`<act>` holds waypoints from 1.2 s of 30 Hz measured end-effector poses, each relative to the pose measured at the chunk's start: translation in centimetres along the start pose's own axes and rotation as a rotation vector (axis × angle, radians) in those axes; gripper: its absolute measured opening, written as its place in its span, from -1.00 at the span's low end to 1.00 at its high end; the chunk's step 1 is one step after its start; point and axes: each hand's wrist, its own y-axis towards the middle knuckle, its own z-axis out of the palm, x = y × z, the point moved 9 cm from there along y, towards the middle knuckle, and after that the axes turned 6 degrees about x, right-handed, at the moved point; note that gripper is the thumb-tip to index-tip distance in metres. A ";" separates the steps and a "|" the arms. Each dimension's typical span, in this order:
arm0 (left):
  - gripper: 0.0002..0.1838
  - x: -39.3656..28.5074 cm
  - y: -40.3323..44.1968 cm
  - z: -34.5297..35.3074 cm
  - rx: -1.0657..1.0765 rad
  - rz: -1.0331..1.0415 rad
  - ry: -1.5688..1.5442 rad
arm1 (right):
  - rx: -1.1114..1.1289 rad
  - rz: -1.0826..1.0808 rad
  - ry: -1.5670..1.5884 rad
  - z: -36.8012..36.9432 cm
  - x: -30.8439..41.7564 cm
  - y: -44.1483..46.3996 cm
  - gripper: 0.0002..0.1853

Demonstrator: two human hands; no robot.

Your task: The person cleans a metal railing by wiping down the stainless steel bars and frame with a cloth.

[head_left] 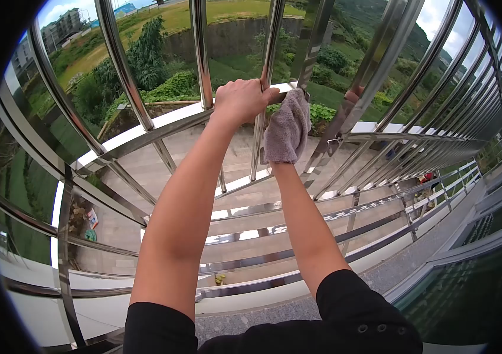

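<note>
My left hand (240, 101) is wrapped over the horizontal crossbar (183, 120) of a shiny metal window grille, beside an upright bar (274, 29). Its fingers curl round the far side, partly out of sight. A greyish-purple cloth (287, 130) covers my right hand, of which only the wrist (279, 167) shows below the fabric. The top of the cloth lies against the crossbar near a wider upright post (313, 47). My right fingers are hidden inside the cloth, which bunches around them.
Metal bars surround me, with more rails (262, 256) below. A small latch (334, 140) sits on the post (375, 65) at right. A stone ledge (251, 321) and window (469, 283) are close by. Far beneath lies a tiled floor (192, 153); greenery (144, 65) spreads beyond.
</note>
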 end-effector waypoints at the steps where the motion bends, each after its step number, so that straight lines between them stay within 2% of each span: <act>1: -0.34 -0.1 0.1 0.1 -0.008 0.006 -0.008 | -0.022 -0.038 -0.037 -0.6 0.1 -0.7 -0.54; 2: -0.34 0.0 0.5 0.4 0.015 0.002 0.014 | -0.159 -0.356 -0.691 -0.1 -0.5 -2.4 -0.55; 5: -0.33 -0.5 0.0 0.5 0.081 0.003 0.003 | 0.117 -0.091 -0.043 0.3 -9.9 -9.9 -0.46; 6: -0.30 -0.7 -0.4 0.4 0.063 0.004 0.018 | 0.155 0.198 0.333 -0.5 -10.3 -11.9 -0.45; 7: -0.29 -0.8 -0.6 0.4 0.062 0.003 0.018 | 0.183 0.487 0.713 -0.8 -7.8 -14.0 -0.44; 9: -0.27 -1.1 -0.9 0.6 0.058 0.004 0.019 | 0.246 0.558 0.654 -2.6 -6.6 -16.4 -0.49; 10: -0.26 -1.2 -1.2 0.8 0.081 0.029 -0.005 | 0.282 0.335 0.216 -4.1 -7.6 -16.7 -0.55; 13: -0.25 -2.2 -2.7 0.6 0.099 0.050 0.010 | 0.285 0.172 0.018 -6.8 -12.2 -18.5 -0.58; 15: -0.28 -2.7 -3.7 0.5 0.090 0.040 0.023 | 0.306 0.319 0.201 -8.7 -12.9 -19.3 -0.53; 17: -0.33 -3.3 -4.6 0.5 0.082 0.052 0.037 | 0.310 0.415 0.299 -10.9 -9.0 -19.4 -0.54; 18: -0.33 -3.5 -4.9 0.5 0.076 0.063 0.044 | 0.328 0.436 0.298 -11.9 -4.3 -18.1 -0.57; 20: -0.31 -3.7 -5.2 0.5 0.060 0.084 0.055 | 0.317 0.339 0.261 -13.1 0.9 -17.0 -0.72; 22: -0.31 -3.9 -5.8 0.5 0.085 0.080 0.049 | 0.369 0.119 0.226 -13.6 2.9 -16.6 -0.71; 25: -0.30 -4.0 -6.3 0.5 0.102 0.086 0.046 | 0.442 0.216 0.506 -13.7 1.7 -16.1 -0.62; 27: -0.29 -4.1 -6.2 0.5 0.092 0.098 0.045 | 0.513 0.243 0.487 -13.7 1.5 -16.1 -0.56; 30: -0.28 -4.0 -6.0 0.6 0.071 0.116 0.043 | 0.452 0.254 0.380 -14.6 0.8 -16.6 -0.46; 32: -0.28 -4.1 -6.1 0.5 0.062 0.125 0.040 | 0.340 0.266 0.431 -14.4 -4.8 -17.7 -0.48; 34: -0.23 -4.1 -6.3 0.6 0.085 0.122 0.038 | 0.313 0.329 0.571 -13.9 -6.1 -17.9 -0.56; 36: -0.21 -4.2 -6.3 0.5 0.093 0.119 0.035 | 0.368 0.445 0.802 -12.5 -2.7 -17.2 -0.65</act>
